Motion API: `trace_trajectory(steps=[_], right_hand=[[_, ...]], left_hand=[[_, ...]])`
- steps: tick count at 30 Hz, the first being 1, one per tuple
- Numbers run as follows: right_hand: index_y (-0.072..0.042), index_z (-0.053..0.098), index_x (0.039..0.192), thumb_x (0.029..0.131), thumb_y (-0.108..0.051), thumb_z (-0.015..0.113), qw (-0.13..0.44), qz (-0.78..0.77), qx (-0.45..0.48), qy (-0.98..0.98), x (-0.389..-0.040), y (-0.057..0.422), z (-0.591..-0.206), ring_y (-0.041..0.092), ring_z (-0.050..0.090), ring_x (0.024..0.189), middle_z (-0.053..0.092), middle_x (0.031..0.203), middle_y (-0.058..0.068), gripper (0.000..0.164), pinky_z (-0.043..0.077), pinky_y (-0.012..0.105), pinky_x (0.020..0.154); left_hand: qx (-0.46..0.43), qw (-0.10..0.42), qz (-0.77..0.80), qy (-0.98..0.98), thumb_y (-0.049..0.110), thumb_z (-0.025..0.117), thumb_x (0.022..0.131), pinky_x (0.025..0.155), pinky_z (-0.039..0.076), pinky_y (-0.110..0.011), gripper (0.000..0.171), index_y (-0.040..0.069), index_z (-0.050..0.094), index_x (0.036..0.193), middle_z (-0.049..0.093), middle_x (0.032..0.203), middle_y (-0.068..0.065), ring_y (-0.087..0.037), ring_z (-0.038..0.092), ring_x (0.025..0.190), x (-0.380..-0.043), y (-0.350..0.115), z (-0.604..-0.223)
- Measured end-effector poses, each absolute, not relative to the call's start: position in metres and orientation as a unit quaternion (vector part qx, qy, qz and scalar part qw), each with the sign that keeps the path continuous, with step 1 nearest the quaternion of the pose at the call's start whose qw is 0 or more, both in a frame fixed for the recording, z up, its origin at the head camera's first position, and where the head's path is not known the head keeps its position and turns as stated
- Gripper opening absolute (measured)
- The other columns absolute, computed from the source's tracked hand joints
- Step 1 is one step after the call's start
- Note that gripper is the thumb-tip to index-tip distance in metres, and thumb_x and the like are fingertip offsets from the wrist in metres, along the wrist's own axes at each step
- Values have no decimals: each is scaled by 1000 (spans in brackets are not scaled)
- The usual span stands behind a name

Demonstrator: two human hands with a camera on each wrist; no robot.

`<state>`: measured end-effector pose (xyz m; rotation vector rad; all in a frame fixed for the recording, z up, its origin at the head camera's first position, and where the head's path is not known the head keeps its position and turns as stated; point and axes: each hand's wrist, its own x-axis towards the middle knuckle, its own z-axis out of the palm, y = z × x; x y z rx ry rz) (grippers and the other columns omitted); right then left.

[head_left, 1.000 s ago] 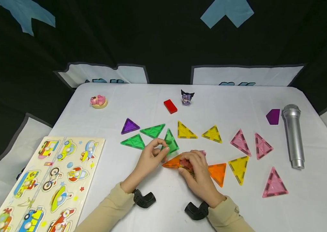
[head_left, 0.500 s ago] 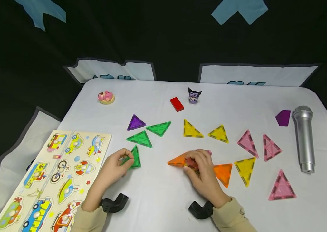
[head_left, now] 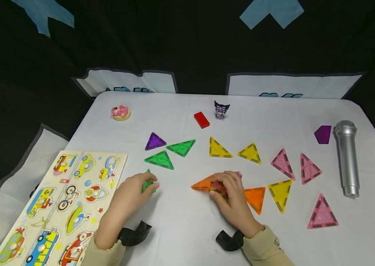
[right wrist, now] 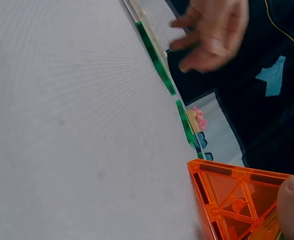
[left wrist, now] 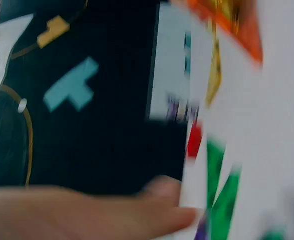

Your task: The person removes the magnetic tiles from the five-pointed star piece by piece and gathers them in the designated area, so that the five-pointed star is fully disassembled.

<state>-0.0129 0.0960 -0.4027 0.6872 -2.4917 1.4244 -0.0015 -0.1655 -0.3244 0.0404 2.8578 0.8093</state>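
My left hand (head_left: 129, 194) hovers over a green triangular magnetic tile (head_left: 146, 185) beside the puzzle board. The right wrist view shows that hand (right wrist: 212, 37) raised off the table with loose fingers, the green tile (right wrist: 154, 57) lying flat below. My right hand (head_left: 230, 197) grips an orange triangular magnetic tile (head_left: 202, 183), the thumb pressing its face; yellow and reddish pieces show under the fingers, partly hidden. Another orange triangle (head_left: 255, 198) lies right of that hand; whether it joins the held piece, I cannot tell. Two more green triangles (head_left: 160, 159) and a purple one (head_left: 155, 141) lie farther back.
A wooden vehicle puzzle board (head_left: 71, 203) covers the left side. Yellow triangles (head_left: 220, 148) and pink triangles (head_left: 322, 212) lie to the right, with a silver microphone (head_left: 347, 159). A red block (head_left: 202, 120), a small dark figurine (head_left: 221, 109) and a pink figurine (head_left: 120, 112) stand at the back.
My left hand has carried a green triangle from beside the orange tile leftward to near the board, set it down and let go. My right hand has kept its grip in place.
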Motion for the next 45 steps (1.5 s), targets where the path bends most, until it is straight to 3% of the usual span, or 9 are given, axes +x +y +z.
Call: trace_trajectory(steps=[3, 6, 8, 10, 17, 28, 33, 38, 45], right_hand=[[-11, 54, 108, 81, -10, 68, 96, 478, 233, -841, -13, 96, -403, 30, 30, 120, 52, 117, 5, 30, 25, 50, 96], [-10, 54, 108, 81, -9, 68, 97, 476, 235, -842, -12, 95, -403, 31, 30, 120, 52, 117, 6, 30, 25, 51, 96], [-10, 54, 108, 81, -9, 67, 97, 473, 240, -842, -12, 95, -403, 32, 30, 120, 52, 117, 7, 30, 26, 51, 95], [-9, 53, 107, 81, -8, 67, 98, 469, 242, -844, -11, 94, -403, 32, 30, 120, 52, 117, 7, 30, 25, 52, 96], [-10, 53, 106, 81, -9, 67, 96, 463, 244, -847, -11, 93, -402, 30, 30, 120, 51, 117, 4, 29, 24, 50, 97], [-12, 53, 109, 82, -12, 66, 88, 472, 237, -845, -11, 94, -402, 28, 31, 120, 51, 120, 3, 29, 27, 48, 95], [-13, 54, 109, 83, -12, 66, 81, 475, 232, -845, -10, 94, -402, 26, 31, 120, 50, 120, 2, 29, 27, 48, 95], [-14, 53, 111, 83, -14, 66, 70, 478, 225, -846, -10, 94, -402, 24, 29, 121, 50, 121, 0, 30, 27, 48, 96], [-10, 54, 115, 80, -16, 70, 73, 471, 221, -851, -11, 99, -399, 28, 29, 126, 48, 123, 2, 38, 20, 52, 101]], left_hand=[[63, 129, 391, 909, 25, 51, 93, 58, 45, -31, 34, 9, 51, 123, 66, 91, -6, -17, 59, 65, -6, -138, -338], [90, 233, 551, 797, 29, 41, 97, 48, 44, -25, 49, 10, 29, 140, 61, 110, -14, -21, 61, 63, -10, -112, -358], [70, 282, 633, 718, 34, 38, 98, 42, 42, -21, 53, 11, 23, 143, 53, 123, -17, -24, 63, 65, -12, -100, -369], [36, 294, 690, 660, 35, 38, 97, 38, 42, -21, 52, 10, 27, 141, 48, 127, -18, -25, 65, 71, -13, -91, -376], [-27, 232, 715, 659, 23, 51, 94, 34, 38, -19, 32, 5, 50, 121, 64, 92, -11, -15, 63, 61, -19, -83, -383], [4, 74, 665, 744, 1, 54, 89, 33, 35, -23, 12, -1, 53, 101, 60, 70, -16, -19, 53, 48, -36, -101, -383], [7, 72, 580, 811, 8, 53, 91, 32, 32, -23, 4, 5, 54, 94, 59, 61, -9, -18, 45, 37, -42, -108, -382], [9, 77, 552, 830, 13, 56, 91, 32, 33, -23, 7, 6, 54, 91, 62, 60, -4, -19, 50, 38, -41, -111, -382], [167, 99, 545, 815, 12, 64, 85, 52, 45, -24, 17, 6, 58, 100, 64, 78, -2, -12, 56, 57, -34, -101, -387]])
